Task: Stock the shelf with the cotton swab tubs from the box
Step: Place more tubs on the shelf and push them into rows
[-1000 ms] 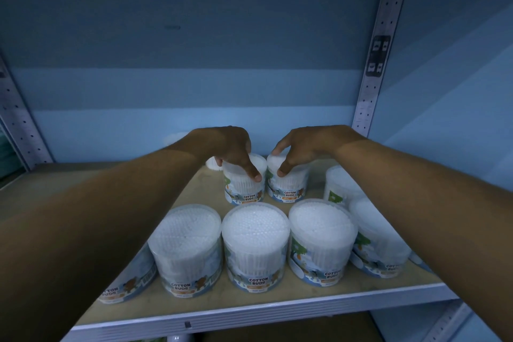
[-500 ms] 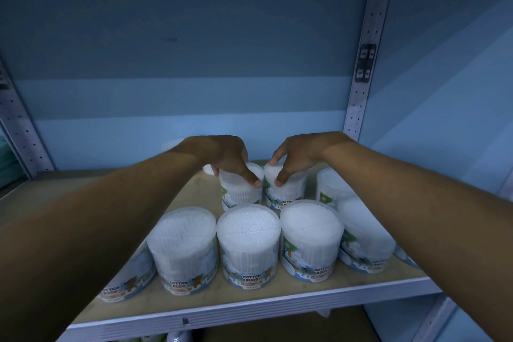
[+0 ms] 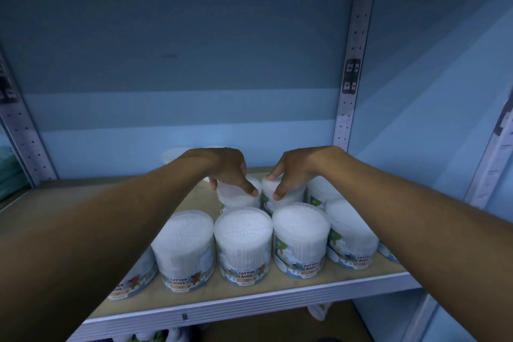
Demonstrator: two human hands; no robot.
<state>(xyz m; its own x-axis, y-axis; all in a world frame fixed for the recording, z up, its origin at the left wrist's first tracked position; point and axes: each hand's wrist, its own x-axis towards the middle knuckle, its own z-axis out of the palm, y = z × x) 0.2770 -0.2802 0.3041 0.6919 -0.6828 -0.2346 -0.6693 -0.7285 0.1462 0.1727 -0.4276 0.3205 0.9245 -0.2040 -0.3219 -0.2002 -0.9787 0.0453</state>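
We see left hand (image 3: 222,172) and right hand (image 3: 291,172) each clamping fingers over upright tub, left tub (image 3: 236,198) and right tub (image 3: 286,194) standing side by side directly beneath palms, behind front row on shelf (image 3: 249,305).

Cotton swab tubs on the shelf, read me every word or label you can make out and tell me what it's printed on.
"COTTON BUDS": front label of the middle front tub.
"COTTON BUDS": label of the tub left of it.
"COTTON BUDS": label of the tub right of it.
Small print under each name: too blurred to read.
Dark sticker on the shelf post: unreadable.
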